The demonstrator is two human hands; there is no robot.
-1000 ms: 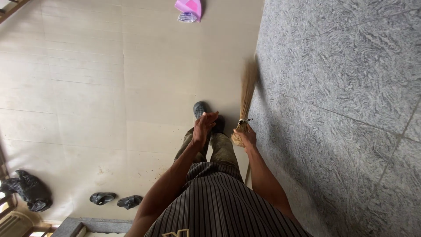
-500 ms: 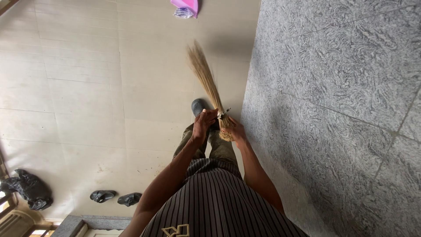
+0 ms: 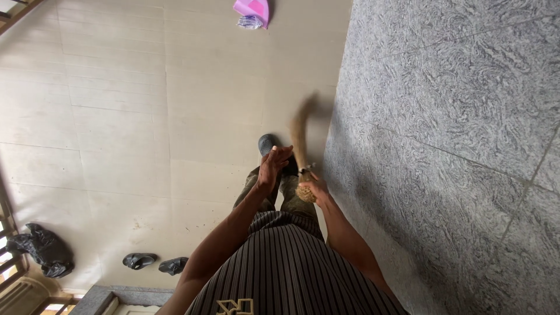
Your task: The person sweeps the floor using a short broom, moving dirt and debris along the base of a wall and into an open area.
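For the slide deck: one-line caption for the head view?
Right hand grips a straw broom beside the left hand, over tiled floor.

Beige tiled floor (image 3: 116, 116), grey speckled stone wall (image 3: 455, 116) on rt, daylight, metal railing (image 3: 9, 251) btm-left

— What's that bundle? 
— A straw broom (image 3: 301, 146), tan, bound at its base, bristles pointing away over the pale floor.
— Straight? 
— Tilted slightly left; it's blurred, so hard to tell.

Both arms extended down; left hand (image 3: 274, 166) open, right hand (image 3: 312, 185) fisted.
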